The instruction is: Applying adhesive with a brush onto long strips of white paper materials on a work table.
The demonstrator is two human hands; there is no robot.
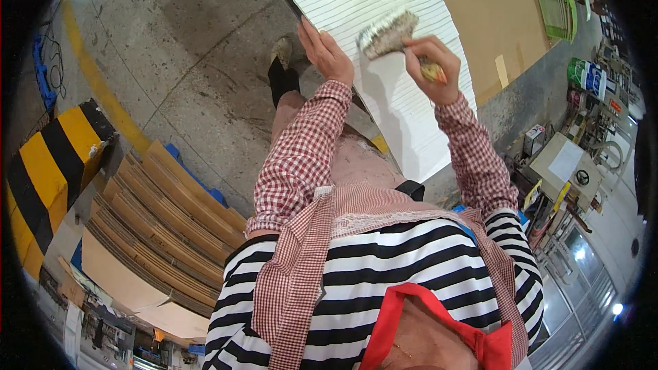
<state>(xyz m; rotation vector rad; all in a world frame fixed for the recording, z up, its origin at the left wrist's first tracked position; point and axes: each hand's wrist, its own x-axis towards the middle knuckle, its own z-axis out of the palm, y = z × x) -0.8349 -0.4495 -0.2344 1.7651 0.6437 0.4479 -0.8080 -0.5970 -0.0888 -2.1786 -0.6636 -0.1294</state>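
A white panel with thin parallel lines (404, 120) stretches away in front of me, partly glossy and wet-looking. My right hand (439, 62) is closed round the handle of a wide brush (388, 33). Its broad head, coated in something whitish, is over the panel; whether it touches the surface I cannot tell. At the panel's left edge rests my left hand (327, 53), fingers stretched out, gripping nothing. Part of the brush handle is hidden by my fingers.
Right of the panel lies a brown board (497, 7). Stacked cardboard sheets (161, 212) stand at my left, beside a yellow-and-black striped barrier (58, 164). On the right are a beige machine (565, 164) and a green-and-white bucket (586, 77). Concrete floor (199, 68) shows between.
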